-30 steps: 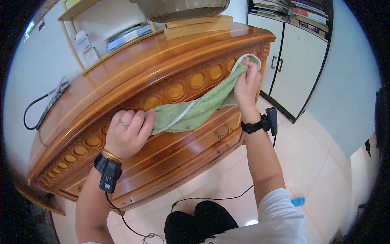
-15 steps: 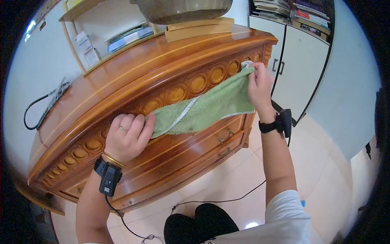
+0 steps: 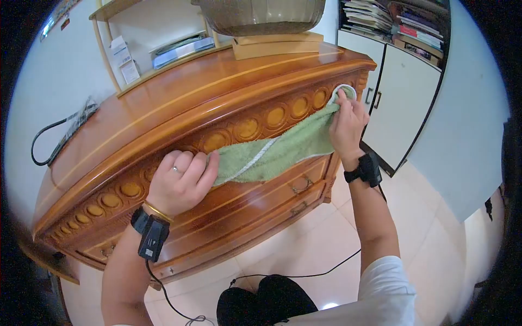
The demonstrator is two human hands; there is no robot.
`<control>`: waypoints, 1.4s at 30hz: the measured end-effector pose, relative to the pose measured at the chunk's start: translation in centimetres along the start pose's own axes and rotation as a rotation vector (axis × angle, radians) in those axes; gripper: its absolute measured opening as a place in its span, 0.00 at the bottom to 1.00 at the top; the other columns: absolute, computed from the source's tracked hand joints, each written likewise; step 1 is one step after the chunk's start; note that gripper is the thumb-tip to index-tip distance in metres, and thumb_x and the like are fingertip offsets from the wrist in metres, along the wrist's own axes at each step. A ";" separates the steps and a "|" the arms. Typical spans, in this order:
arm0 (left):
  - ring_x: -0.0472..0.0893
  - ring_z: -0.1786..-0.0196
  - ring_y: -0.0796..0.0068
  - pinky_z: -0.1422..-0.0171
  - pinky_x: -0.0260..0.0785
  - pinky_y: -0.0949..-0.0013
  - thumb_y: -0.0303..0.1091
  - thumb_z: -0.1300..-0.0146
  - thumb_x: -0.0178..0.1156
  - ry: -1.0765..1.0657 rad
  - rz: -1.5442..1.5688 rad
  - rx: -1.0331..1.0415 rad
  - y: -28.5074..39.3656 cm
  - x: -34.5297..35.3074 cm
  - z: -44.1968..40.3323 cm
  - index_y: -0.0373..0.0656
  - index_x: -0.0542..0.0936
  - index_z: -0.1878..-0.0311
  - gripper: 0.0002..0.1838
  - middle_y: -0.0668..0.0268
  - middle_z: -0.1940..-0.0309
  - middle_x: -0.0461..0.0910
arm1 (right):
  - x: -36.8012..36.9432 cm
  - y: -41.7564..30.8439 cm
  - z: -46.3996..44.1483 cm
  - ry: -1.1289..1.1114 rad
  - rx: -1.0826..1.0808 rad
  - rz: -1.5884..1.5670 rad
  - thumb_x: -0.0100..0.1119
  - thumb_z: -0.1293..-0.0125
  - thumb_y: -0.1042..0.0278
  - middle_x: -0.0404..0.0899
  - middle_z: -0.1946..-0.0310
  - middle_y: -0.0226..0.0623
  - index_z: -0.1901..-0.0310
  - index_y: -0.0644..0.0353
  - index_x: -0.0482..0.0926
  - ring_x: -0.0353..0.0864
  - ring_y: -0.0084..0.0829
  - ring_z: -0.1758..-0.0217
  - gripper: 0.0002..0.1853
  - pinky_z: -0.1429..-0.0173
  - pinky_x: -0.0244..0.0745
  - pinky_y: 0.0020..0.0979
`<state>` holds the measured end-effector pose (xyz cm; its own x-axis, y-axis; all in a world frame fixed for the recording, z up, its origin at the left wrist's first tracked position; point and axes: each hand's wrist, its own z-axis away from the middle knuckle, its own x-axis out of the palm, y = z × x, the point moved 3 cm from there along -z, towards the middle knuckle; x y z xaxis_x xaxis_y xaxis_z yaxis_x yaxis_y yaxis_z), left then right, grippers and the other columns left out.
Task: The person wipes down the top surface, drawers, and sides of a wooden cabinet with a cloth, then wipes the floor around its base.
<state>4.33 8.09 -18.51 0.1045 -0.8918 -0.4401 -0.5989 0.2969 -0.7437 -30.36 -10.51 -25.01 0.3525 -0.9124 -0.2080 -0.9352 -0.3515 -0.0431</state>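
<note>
A green towel (image 3: 283, 146) with white edging is stretched between my two hands along the carved front of a wooden dresser (image 3: 174, 125). My left hand (image 3: 182, 182) is closed on the towel's left end, its knuckles close to the carved ring band. At the upper right, my right hand (image 3: 348, 125) pinches the other end near the dresser's corner, where a loop of white edging shows above the fingers. The towel hangs over the upper part of the drawers. Exactly where its back meets the wood is hidden.
On the dresser top stand a translucent basin (image 3: 261, 16), a cardboard box (image 3: 277, 45), a small shelf with folders (image 3: 184, 51) and a bagged black cable (image 3: 65, 130). A white cabinet (image 3: 405, 98) is at the right. A cable (image 3: 299, 276) runs from my wrist devices past my knees.
My left hand has shifted slightly right, drawing nearer my right hand. The towel's upper right end has opened into a rounded loop above my right fingers. The whole view has shifted a little.
</note>
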 end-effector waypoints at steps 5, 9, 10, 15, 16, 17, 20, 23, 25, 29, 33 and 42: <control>0.78 0.58 0.65 0.51 0.74 0.59 0.34 0.41 0.62 -0.010 0.011 -0.003 0.1 0.0 -0.1 0.44 0.84 0.45 0.19 0.64 0.58 0.79 | 0.7 -2.7 1.0 -0.066 0.305 0.000 0.53 0.33 0.77 0.83 0.57 0.42 0.41 0.60 0.77 0.80 0.49 0.49 0.19 0.43 0.70 0.48; 0.78 0.57 0.65 0.51 0.74 0.60 0.34 0.41 0.62 0.011 0.012 -0.011 0.0 0.0 -0.1 0.44 0.84 0.46 0.19 0.64 0.58 0.78 | 0.4 -2.3 0.3 0.063 0.586 -0.447 0.50 0.29 0.77 0.80 0.59 0.48 0.48 0.63 0.75 0.80 0.49 0.56 0.10 0.46 0.75 0.45; 0.78 0.57 0.65 0.51 0.74 0.60 0.34 0.41 0.62 0.015 0.018 -0.017 0.0 -0.1 -0.1 0.43 0.84 0.46 0.19 0.64 0.58 0.78 | -0.7 -2.2 -0.1 -0.004 0.745 -0.643 0.48 0.27 0.76 0.79 0.59 0.48 0.48 0.65 0.74 0.80 0.44 0.54 0.09 0.44 0.75 0.41; 0.78 0.57 0.65 0.50 0.74 0.60 0.34 0.41 0.62 0.027 0.021 -0.017 0.0 -0.3 -0.1 0.45 0.85 0.45 0.19 0.65 0.59 0.78 | 4.4 2.6 -0.3 0.220 0.750 -0.679 0.48 0.24 0.72 0.80 0.53 0.49 0.47 0.65 0.73 0.82 0.41 0.48 0.10 0.41 0.74 0.41; 0.78 0.57 0.65 0.50 0.74 0.60 0.34 0.41 0.62 0.021 0.022 -0.013 0.0 -0.3 -0.2 0.45 0.85 0.45 0.19 0.66 0.59 0.78 | 6.3 3.8 -0.1 0.201 0.716 -0.632 0.49 0.23 0.71 0.80 0.51 0.50 0.46 0.66 0.73 0.82 0.42 0.47 0.10 0.40 0.74 0.40; 0.78 0.57 0.65 0.50 0.74 0.60 0.34 0.41 0.62 0.021 0.023 -0.015 -0.1 -0.3 -0.2 0.46 0.85 0.45 0.19 0.66 0.59 0.78 | 7.4 4.3 0.0 0.181 0.684 -0.585 0.50 0.22 0.70 0.80 0.50 0.50 0.46 0.66 0.73 0.82 0.42 0.46 0.10 0.39 0.74 0.40; 0.77 0.58 0.68 0.50 0.74 0.62 0.35 0.40 0.61 0.032 0.017 -0.011 0.0 -0.3 -0.1 0.46 0.85 0.46 0.19 0.67 0.60 0.77 | 7.7 4.1 0.2 0.192 0.720 -0.730 0.49 0.20 0.73 0.79 0.48 0.42 0.41 0.64 0.70 0.79 0.31 0.47 0.12 0.41 0.74 0.32; 0.76 0.60 0.73 0.52 0.72 0.67 0.35 0.40 0.61 0.040 -0.018 0.013 -0.3 -0.4 -0.4 0.46 0.85 0.47 0.17 0.69 0.61 0.76 | 5.8 3.3 0.3 0.220 0.691 -0.941 0.50 0.21 0.74 0.82 0.54 0.38 0.40 0.63 0.72 0.81 0.34 0.47 0.12 0.40 0.75 0.35; 0.76 0.60 0.73 0.52 0.72 0.67 0.35 0.39 0.61 0.031 -0.019 0.013 -0.1 -0.3 -0.4 0.46 0.85 0.47 0.17 0.69 0.61 0.76 | 3.9 2.8 0.9 0.113 0.770 -1.104 0.50 0.20 0.72 0.81 0.55 0.36 0.40 0.63 0.72 0.80 0.31 0.49 0.12 0.41 0.75 0.34; 0.77 0.59 0.70 0.51 0.73 0.64 0.35 0.39 0.61 -0.002 -0.011 0.001 0.0 -0.3 -0.3 0.46 0.85 0.45 0.19 0.68 0.61 0.77 | 1.9 5.3 1.2 -0.022 0.309 -0.306 0.55 0.29 0.75 0.83 0.54 0.46 0.41 0.59 0.75 0.83 0.47 0.50 0.15 0.43 0.75 0.45; 0.78 0.57 0.64 0.49 0.74 0.60 0.35 0.39 0.59 -0.029 0.017 -0.026 0.1 -0.1 0.0 0.48 0.84 0.41 0.22 0.66 0.60 0.78 | 1.3 5.2 -0.1 -0.158 0.230 -0.021 0.57 0.33 0.75 0.82 0.51 0.47 0.41 0.58 0.76 0.79 0.52 0.43 0.18 0.39 0.70 0.53; 0.76 0.58 0.63 0.54 0.69 0.57 0.29 0.49 0.67 0.010 0.249 -0.437 3.7 0.4 -0.3 0.45 0.86 0.51 0.19 0.66 0.62 0.77 | 4.7 4.1 1.5 0.038 0.325 -0.248 0.56 0.33 0.77 0.81 0.52 0.50 0.46 0.63 0.73 0.79 0.53 0.46 0.15 0.42 0.71 0.54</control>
<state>1.90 8.74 -21.29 -0.0903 -0.8158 -0.5712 -0.8815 0.3324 -0.3354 -32.59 -15.91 -27.67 0.5636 -0.8178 -0.1163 -0.7818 -0.4826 -0.3949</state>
